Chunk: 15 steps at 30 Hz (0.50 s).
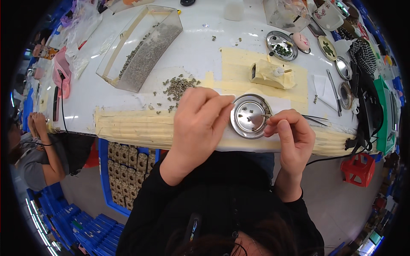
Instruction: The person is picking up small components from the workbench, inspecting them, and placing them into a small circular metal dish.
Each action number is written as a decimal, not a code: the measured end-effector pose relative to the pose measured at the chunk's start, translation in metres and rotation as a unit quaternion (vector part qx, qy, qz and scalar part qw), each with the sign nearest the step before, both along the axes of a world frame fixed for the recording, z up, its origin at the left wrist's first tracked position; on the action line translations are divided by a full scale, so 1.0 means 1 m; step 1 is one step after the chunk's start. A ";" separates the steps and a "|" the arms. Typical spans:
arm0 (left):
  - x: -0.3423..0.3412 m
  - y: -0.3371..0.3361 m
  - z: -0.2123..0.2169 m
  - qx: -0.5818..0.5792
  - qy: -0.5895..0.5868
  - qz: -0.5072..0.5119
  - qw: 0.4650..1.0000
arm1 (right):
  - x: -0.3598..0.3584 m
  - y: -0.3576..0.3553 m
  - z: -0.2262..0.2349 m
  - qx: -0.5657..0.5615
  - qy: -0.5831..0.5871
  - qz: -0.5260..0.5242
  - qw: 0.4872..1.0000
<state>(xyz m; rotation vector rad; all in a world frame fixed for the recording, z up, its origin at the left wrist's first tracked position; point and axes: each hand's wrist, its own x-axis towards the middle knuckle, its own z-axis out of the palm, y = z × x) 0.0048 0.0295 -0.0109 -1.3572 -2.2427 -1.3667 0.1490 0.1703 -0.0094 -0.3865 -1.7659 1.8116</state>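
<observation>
A round shiny metal dish (pixel 248 127) stands at the table's front edge, with a few small metal parts lying in it. By its left rim is my left hand (pixel 198 121), thumb and fingers pinched together; whatever lies between them is hidden. At the right rim, my right hand (pixel 294 138) is closed in a pinch, and a small metal part (pixel 266 114) shows at its fingertips. Beyond my left hand spreads a loose pile of small metal parts (pixel 177 87). Tweezers (pixel 315 120) lie just beyond my right hand.
A clear bin (pixel 171 32) of small parts lies at the back left. Behind the dish stands a tape-covered block (pixel 271 74). A metal plate (pixel 282 45) holds dark green pieces. Below the table is a blue crate (pixel 102 170). Another person (pixel 40 164) sits at left.
</observation>
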 end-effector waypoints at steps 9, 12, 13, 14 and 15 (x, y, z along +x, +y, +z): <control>-0.062 -0.016 0.012 -0.147 0.066 0.057 0.985 | 0.001 0.006 -0.002 0.014 0.008 -0.002 1.000; -0.060 -0.012 0.012 -0.179 0.057 0.046 0.981 | 0.001 0.006 -0.004 0.018 0.016 -0.004 1.000; -0.060 -0.012 0.012 -0.181 0.059 0.048 0.981 | 0.002 0.007 -0.004 0.018 0.019 -0.004 1.000; -0.060 -0.011 0.012 -0.183 0.061 0.049 0.980 | 0.002 0.008 -0.005 0.019 0.018 -0.005 1.000; -0.059 -0.009 0.012 -0.179 0.056 0.045 0.981 | 0.003 0.009 -0.004 0.021 0.017 -0.006 1.000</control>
